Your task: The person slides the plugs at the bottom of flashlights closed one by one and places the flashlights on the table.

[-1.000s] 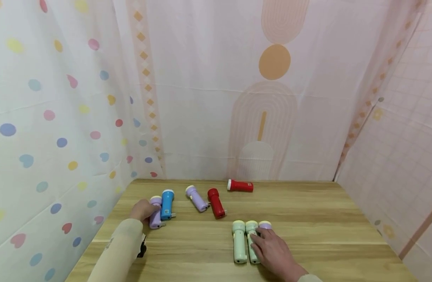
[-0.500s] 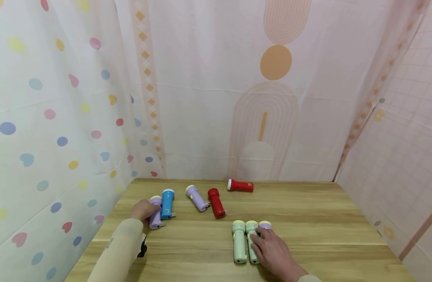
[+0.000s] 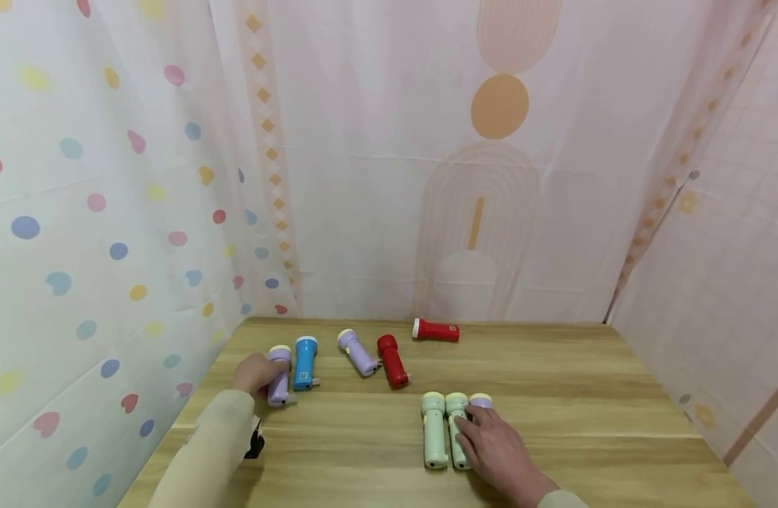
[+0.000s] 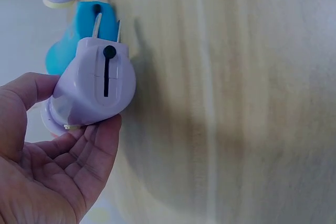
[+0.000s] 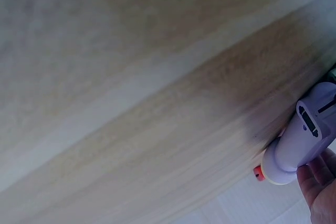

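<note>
On the table's left side, my left hand [image 3: 257,374] holds a purple flashlight [image 3: 278,377]. In the left wrist view, the thumb lies on one side of this purple flashlight [image 4: 94,85] and the fingers on the other; its end has a dark slot and metal prongs. A blue flashlight [image 3: 305,363] lies just right of it, a narrow gap between. My right hand [image 3: 499,451] grips another purple flashlight [image 3: 481,401], mostly hidden under it in the head view. In the right wrist view, fingertips touch that flashlight [image 5: 299,145]. Two light green flashlights [image 3: 434,432] lie alongside, the nearer one by my fingertips.
Farther back lie a purple flashlight [image 3: 358,353], a red flashlight [image 3: 393,362] with its plug out, and a red flashlight with a white rim [image 3: 436,330] lying sideways. The wooden table [image 3: 338,444] meets patterned curtains [image 3: 363,233] at its back and sides.
My left hand has shifted the purple flashlight slightly left, opening a gap from the blue one. The right hand stays in place; the head view has moved a little.
</note>
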A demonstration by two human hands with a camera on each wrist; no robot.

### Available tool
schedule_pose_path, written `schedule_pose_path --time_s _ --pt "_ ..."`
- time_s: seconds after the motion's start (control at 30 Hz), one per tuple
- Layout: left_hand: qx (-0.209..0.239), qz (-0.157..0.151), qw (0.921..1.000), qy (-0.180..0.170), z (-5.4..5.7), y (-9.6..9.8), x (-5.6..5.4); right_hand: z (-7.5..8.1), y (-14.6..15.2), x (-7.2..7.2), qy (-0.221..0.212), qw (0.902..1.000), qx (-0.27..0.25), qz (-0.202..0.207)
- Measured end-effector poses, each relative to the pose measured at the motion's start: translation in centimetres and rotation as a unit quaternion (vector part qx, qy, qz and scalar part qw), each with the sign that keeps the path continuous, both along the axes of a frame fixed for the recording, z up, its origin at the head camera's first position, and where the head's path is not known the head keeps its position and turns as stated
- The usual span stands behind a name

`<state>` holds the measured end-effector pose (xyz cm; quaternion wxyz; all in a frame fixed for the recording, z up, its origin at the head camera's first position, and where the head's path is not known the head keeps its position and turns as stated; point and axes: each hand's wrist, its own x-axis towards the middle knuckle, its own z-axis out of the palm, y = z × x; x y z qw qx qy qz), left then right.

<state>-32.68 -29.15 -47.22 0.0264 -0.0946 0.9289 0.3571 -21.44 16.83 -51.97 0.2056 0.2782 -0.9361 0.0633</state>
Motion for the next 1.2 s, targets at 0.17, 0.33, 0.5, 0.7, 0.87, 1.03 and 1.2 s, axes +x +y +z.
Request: schedule_pose_path --time_s 0.17,0.33,0.5,0.7,0.87,1.03,1.2 --pt "0.034 -0.004 0.9994 0.008 1.0 0.3 -0.3 -0.1 0.0 0.0 0.008 1.0000 -0.005 -0.002" --pt "0.060 -0.023 0.9978 0.015 1.7 1.2 -0.6 -0.2 -0.1 0.0 -0.003 1.0000 0.003 -0.006" --pt "0.106 -0.025 0.9937 0.023 2.1 3.0 -0.6 -0.2 -0.1 0.1 0.009 0.9999 0.007 -0.006" --pt "0.142 -0.041 0.9888 0.020 2.8 5.1 -0.3 -0.2 -0.1 0.1 0.027 0.9995 0.012 -0.003" --pt "0.150 -0.040 0.9875 0.025 2.8 6.7 -0.3 -0.4 -0.1 0.1 0.032 0.9994 0.013 -0.001" --pt "0.168 -0.038 0.9849 0.018 2.7 8.3 0.0 -0.3 -0.1 0.0 0.036 0.9993 0.010 0.002" --pt "0.177 -0.053 0.9827 0.012 2.5 9.8 0.4 -0.3 -0.1 0.1 0.034 0.9994 0.007 0.001"
